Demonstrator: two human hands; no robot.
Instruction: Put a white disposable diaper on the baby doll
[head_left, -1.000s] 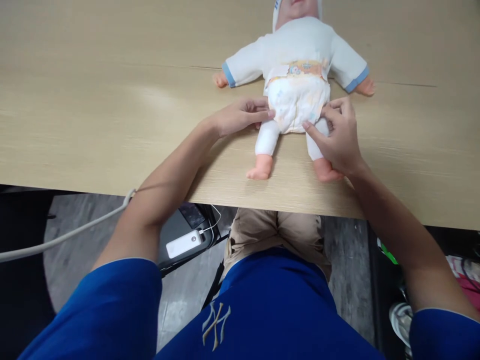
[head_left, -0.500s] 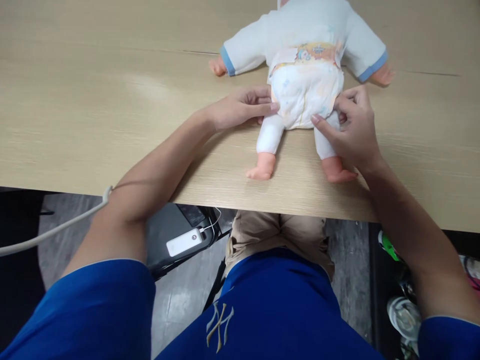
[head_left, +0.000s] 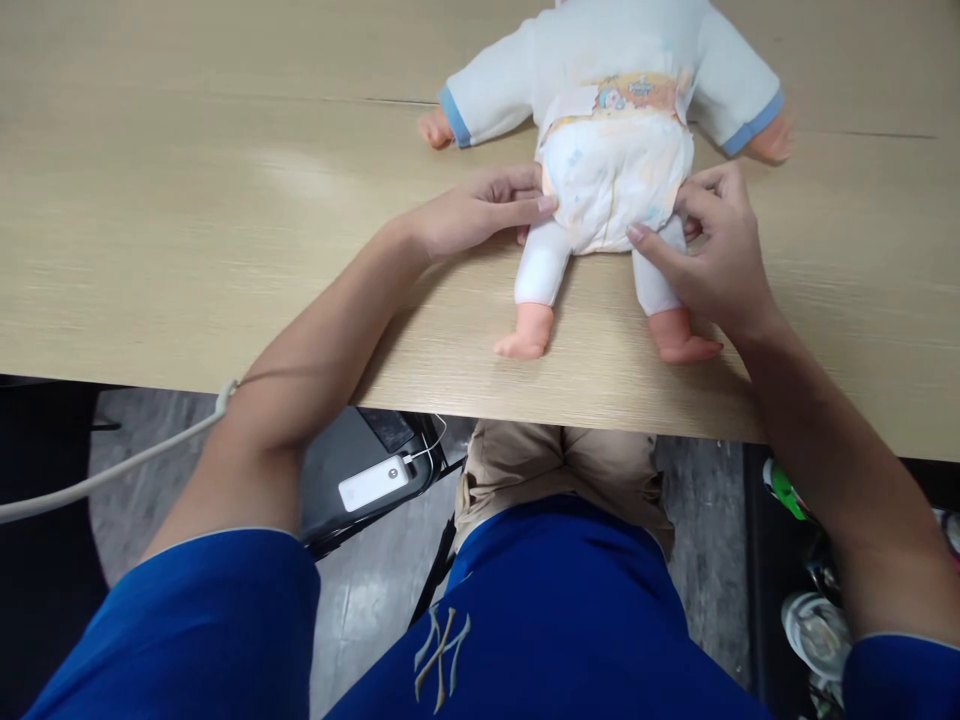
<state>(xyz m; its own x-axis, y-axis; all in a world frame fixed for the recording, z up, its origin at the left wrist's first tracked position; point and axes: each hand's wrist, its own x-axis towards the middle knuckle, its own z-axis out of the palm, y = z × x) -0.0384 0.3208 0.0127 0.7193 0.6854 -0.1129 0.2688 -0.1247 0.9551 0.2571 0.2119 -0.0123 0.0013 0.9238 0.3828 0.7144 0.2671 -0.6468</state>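
A baby doll point(head_left: 600, 60) in a white suit with blue cuffs lies on its back on the wooden table point(head_left: 187, 230), feet toward me. It wears a white diaper point(head_left: 611, 170) with a coloured waistband. My left hand point(head_left: 480, 210) rests at the diaper's left leg edge, fingers together and pressed against it. My right hand point(head_left: 720, 250) is at the right leg edge, fingers curled and pinching the diaper's edge by the doll's thigh.
The table's front edge runs just below the doll's feet. Under it are my lap in beige shorts, a black case point(head_left: 352, 470) with a white device point(head_left: 367, 483) on it, and a grey cable point(head_left: 112, 470) at my left arm.
The doll sits slightly further right and higher in view. Both hands stay at the diaper's leg edges, the right hand's fingers shifting a little along the edge.
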